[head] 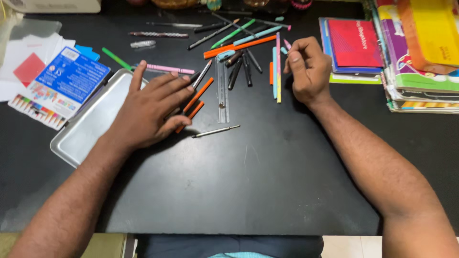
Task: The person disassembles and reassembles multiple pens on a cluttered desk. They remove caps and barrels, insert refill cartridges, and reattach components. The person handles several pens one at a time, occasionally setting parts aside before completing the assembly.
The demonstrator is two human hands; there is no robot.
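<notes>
A home study desk or craft corner is showing here: pens [239, 47] are lying scattered across a black table [248, 181], beside stacked children's books [411, 71] and a crayon box [60, 88].

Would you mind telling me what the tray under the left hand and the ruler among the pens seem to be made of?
The tray looks like brushed metal, dull grey with soft glare. The ruler seems clear plastic: the black table shows through it.
</notes>
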